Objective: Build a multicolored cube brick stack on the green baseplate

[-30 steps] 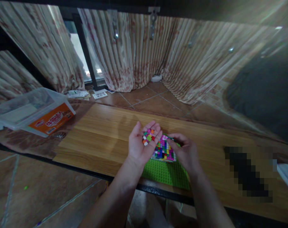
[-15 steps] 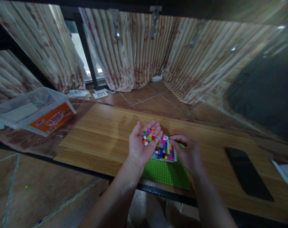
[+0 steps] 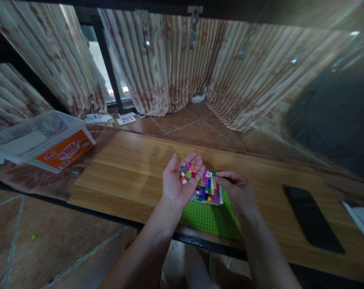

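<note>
Clock: centred on the brick build, with twelve pointing away from you.
Brick build: the small multicoloured block of studded bricks sat on the far part of your green baseplate, whose bare studs showed toward six o'clock.
Left hand: your left hand lay at nine o'clock, palm up and open, its finger edge overlapping your view of the build.
Loose bricks: a little heap in pink, orange, red, green and white rested on that palm and fingers.
Right hand: your right hand reached in from three o'clock, thumb and fingertips drawn together by the build's one o'clock corner; whether they gripped a brick could not be told.
Counter: the wood-grain counter carried your baseplate.
Black phone-like slab: it lay well apart, just past three o'clock.
Clear plastic box: it stood between nine and ten, orange label facing you.
Striped curtains: they hung around eleven.
</note>
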The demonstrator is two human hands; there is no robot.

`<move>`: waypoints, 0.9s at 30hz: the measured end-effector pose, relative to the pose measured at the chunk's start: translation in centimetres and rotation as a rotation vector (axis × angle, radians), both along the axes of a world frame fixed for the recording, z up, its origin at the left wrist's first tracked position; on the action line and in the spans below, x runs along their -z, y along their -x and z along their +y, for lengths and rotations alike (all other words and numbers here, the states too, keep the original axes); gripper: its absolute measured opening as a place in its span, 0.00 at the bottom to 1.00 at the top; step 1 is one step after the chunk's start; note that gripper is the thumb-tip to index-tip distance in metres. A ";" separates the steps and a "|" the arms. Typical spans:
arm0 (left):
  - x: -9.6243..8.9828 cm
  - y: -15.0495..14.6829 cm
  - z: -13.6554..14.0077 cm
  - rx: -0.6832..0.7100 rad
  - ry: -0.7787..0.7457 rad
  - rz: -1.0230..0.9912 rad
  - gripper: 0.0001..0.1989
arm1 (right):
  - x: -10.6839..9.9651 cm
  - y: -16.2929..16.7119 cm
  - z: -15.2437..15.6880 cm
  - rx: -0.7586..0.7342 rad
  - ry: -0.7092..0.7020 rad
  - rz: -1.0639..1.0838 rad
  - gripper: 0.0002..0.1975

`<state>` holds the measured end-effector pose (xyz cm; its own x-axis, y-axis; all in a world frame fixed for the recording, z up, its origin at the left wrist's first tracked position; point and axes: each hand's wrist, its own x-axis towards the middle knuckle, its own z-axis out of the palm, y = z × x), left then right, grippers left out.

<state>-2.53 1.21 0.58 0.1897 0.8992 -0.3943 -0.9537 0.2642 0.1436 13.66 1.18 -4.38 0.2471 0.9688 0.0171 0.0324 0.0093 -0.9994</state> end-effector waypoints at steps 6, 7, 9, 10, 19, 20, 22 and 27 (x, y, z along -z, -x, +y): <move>0.0 0.0 0.0 -0.003 -0.004 -0.005 0.19 | 0.0 0.3 0.0 0.028 0.023 0.068 0.08; 0.0 0.0 0.0 -0.002 -0.005 -0.002 0.19 | -0.1 0.4 0.0 0.028 0.030 0.073 0.08; 0.0 0.0 0.0 0.004 -0.008 0.005 0.20 | -0.3 0.5 0.0 0.026 0.039 0.064 0.09; 0.0 0.1 -0.1 0.010 -0.012 0.008 0.20 | -0.4 0.5 0.0 0.024 0.037 0.053 0.09; -0.1 0.1 -0.2 0.057 -0.063 0.011 0.22 | -0.8 0.0 0.1 -0.027 0.057 -0.034 0.11; -0.1 0.1 -0.2 0.059 -0.059 0.013 0.22 | -0.8 -0.1 0.1 -0.037 0.066 -0.044 0.12; -0.1 0.1 -0.2 0.059 -0.050 0.017 0.22 | -0.7 -0.3 0.1 -0.042 0.064 -0.062 0.12; -0.1 -0.2 -0.2 0.060 -0.055 0.030 0.22 | -1.2 -0.1 -0.5 0.108 -0.235 -0.239 0.07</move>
